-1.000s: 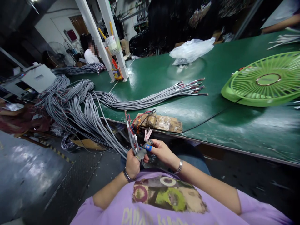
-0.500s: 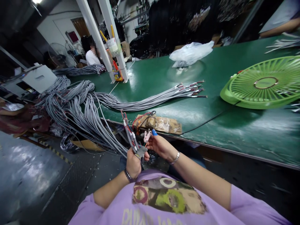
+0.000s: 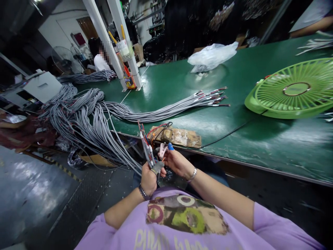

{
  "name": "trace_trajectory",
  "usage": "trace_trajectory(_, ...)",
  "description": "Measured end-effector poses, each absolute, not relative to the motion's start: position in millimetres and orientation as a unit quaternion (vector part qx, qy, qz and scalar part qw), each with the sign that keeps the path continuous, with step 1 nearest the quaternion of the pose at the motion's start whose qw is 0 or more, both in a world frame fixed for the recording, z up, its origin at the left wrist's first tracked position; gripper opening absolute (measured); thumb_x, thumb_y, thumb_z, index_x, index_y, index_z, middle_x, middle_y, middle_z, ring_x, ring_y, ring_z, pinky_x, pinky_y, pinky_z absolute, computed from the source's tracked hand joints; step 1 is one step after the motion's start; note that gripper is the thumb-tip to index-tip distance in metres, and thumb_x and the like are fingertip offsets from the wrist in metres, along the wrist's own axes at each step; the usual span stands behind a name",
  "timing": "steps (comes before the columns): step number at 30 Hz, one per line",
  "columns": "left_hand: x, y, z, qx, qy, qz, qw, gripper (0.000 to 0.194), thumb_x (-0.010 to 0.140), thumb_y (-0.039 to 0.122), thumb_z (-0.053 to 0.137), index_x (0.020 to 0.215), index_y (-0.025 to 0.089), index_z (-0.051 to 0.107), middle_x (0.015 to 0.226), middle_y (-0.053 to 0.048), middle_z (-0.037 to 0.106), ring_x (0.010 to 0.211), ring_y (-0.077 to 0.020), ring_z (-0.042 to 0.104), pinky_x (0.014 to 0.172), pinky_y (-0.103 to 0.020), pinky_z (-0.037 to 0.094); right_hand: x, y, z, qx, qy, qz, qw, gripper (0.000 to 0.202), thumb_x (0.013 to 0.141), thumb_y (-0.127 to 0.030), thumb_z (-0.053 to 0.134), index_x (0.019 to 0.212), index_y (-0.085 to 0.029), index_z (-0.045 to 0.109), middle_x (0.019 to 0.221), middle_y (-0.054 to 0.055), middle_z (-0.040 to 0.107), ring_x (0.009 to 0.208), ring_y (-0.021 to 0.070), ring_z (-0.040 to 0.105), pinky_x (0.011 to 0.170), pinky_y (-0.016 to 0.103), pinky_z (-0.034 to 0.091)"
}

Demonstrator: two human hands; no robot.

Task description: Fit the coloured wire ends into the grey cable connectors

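Observation:
My left hand (image 3: pixel 149 178) is closed around a bundle of grey cables (image 3: pixel 148 152), below the table's front edge. Red, blue and dark wire ends stick up out of the bundle's stripped tops. A grey cover sits on the left thumb. Close beside it, my right hand (image 3: pixel 178 163) has its fingers pinched at a small pale pink clip (image 3: pixel 162 150), with a blue cap on one fingertip. An orange wire end shows between the two hands. How the clip meets the wires is too small to tell.
On the green table (image 3: pixel 221 135) lie a taped wooden board (image 3: pixel 184 138) with leads, a row of grey cables (image 3: pixel 166 113), a plastic bag (image 3: pixel 212 57) and a green fan (image 3: pixel 286 93). A large cable heap (image 3: pixel 85 111) hangs off the left edge. Other people sit or stand beyond.
The cable bundle's wire ends have shifted slightly right, nearer the right hand. The pink clip has turned a little at the right fingertips. Both hands stay close together.

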State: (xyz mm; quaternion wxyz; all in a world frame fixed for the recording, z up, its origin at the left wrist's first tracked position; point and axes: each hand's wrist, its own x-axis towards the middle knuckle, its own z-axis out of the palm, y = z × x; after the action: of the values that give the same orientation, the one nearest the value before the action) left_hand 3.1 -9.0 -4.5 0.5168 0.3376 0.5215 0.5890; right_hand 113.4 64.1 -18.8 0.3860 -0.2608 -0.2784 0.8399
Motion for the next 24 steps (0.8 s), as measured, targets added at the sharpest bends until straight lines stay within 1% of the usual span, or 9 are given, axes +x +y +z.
trace_trajectory(5, -1.3, -16.9, -5.6, 0.343, 0.51, 0.595, 0.518, 0.028, 0.072, 0.039, 0.068, 0.062, 0.014, 0.06, 0.049, -0.001, 0.061, 0.041, -0.0107, 0.052, 0.043, -0.023, 0.044, 125.9, 56.4, -24.0, -0.288, -0.245, 0.863, 0.334, 0.046, 0.083, -0.058, 0.051, 0.078, -0.014, 0.065, 0.075, 0.007, 0.065, 0.063, 0.0112, 0.057, 0.057, 0.021, 0.047)
trace_trajectory(8, -2.5, -18.9, -5.8, 0.339, 0.5, 0.606, 0.517, 0.025, 0.071, 0.036, 0.069, 0.064, 0.014, 0.061, 0.05, -0.001, 0.061, 0.041, -0.0108, 0.052, 0.043, -0.023, 0.044, 129.0, 56.5, -21.8, -0.294, -0.229, 0.864, 0.337, 0.043, 0.084, -0.056, 0.052, 0.076, -0.015, 0.064, 0.077, 0.006, 0.066, 0.062, 0.0107, 0.057, 0.056, 0.021, 0.048)
trace_trajectory(12, -1.2, -15.4, -3.6, 0.331, 0.491, 0.621, 0.514, 0.022, 0.071, 0.034, 0.069, 0.067, 0.014, 0.062, 0.05, 0.0, 0.061, 0.041, -0.0108, 0.052, 0.043, -0.022, 0.044, 124.7, 63.6, -10.9, -0.286, -0.233, 0.86, 0.351, 0.039, 0.082, -0.053, 0.056, 0.076, -0.015, 0.063, 0.072, 0.005, 0.065, 0.061, 0.0109, 0.057, 0.055, 0.021, 0.048)
trace_trajectory(17, 1.2, -8.5, 1.1, 0.337, 0.479, 0.624, 0.517, 0.021, 0.073, 0.031, 0.066, 0.062, 0.013, 0.061, 0.049, 0.0, 0.061, 0.042, -0.0103, 0.052, 0.043, -0.021, 0.043, 116.6, 66.8, -6.5, -0.298, -0.271, 0.829, 0.387, 0.03, 0.075, -0.045, 0.068, 0.075, -0.016, 0.062, 0.064, 0.0, 0.06, 0.057, 0.0091, 0.052, 0.055, 0.021, 0.044)
trace_trajectory(20, 1.2, -6.3, 2.2, 0.328, 0.482, 0.624, 0.52, 0.018, 0.071, 0.028, 0.066, 0.063, 0.013, 0.061, 0.049, 0.0, 0.061, 0.042, -0.0103, 0.052, 0.042, -0.021, 0.042, 113.6, 63.6, -11.0, -0.327, -0.311, 0.776, 0.44, 0.035, 0.071, -0.049, 0.07, 0.07, -0.016, 0.061, 0.061, -0.001, 0.057, 0.054, 0.0081, 0.047, 0.054, 0.021, 0.041)
trace_trajectory(22, 0.9, -5.5, 1.9, 0.326, 0.485, 0.622, 0.521, 0.018, 0.07, 0.028, 0.067, 0.062, 0.013, 0.061, 0.048, 0.0, 0.06, 0.041, -0.0101, 0.052, 0.042, -0.021, 0.042, 111.8, 62.3, -14.3, -0.341, -0.329, 0.739, 0.479, 0.038, 0.071, -0.054, 0.068, 0.068, -0.016, 0.061, 0.061, -0.001, 0.057, 0.054, 0.0083, 0.045, 0.054, 0.021, 0.039)
trace_trajectory(24, 0.9, -4.8, 1.2, 0.326, 0.487, 0.619, 0.522, 0.019, 0.07, 0.029, 0.067, 0.062, 0.013, 0.06, 0.048, 0.0, 0.06, 0.041, -0.0098, 0.051, 0.042, -0.021, 0.042, 110.0, 62.6, -16.9, -0.327, -0.325, 0.743, 0.484, 0.042, 0.072, -0.058, 0.065, 0.069, -0.016, 0.06, 0.061, -0.001, 0.056, 0.055, 0.0092, 0.046, 0.054, 0.022, 0.039)
